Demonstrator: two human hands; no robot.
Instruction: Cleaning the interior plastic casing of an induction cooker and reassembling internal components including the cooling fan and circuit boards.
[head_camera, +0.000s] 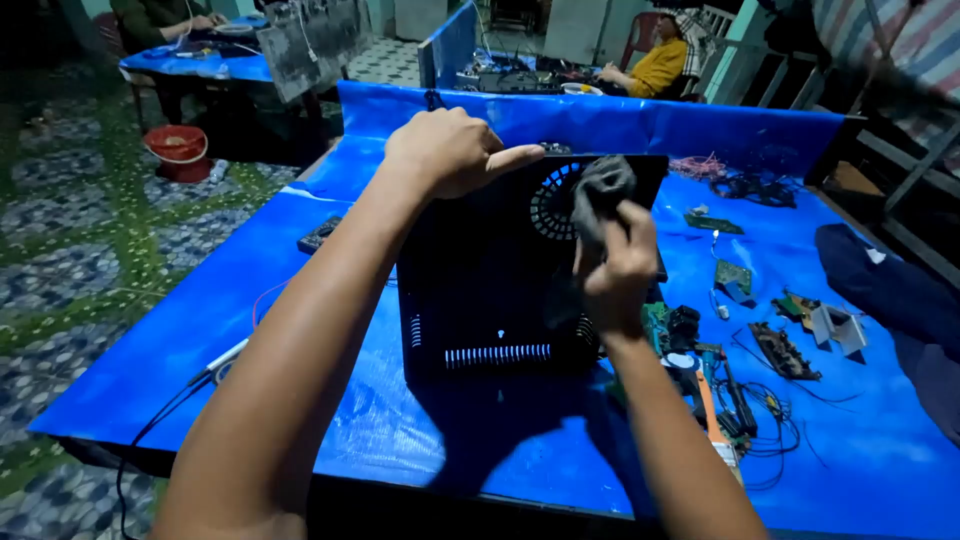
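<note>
A flat black plastic appliance housing (480, 270) stands tilted on edge on the blue-covered table (330, 400), its vented underside with a round fan grille facing me. My left hand (450, 150) grips its top left edge, thumb pointing right along the rim. My right hand (615, 265) presses a dark grey cloth (600, 195) against the housing next to the fan grille.
Circuit boards (785, 350), wires, a small metal part (835, 325) and tools lie on the table to the right. A dark cloth (880, 280) sits at the right edge. A red bucket (178, 150) stands on the patterned floor at left. Other people sit at tables behind.
</note>
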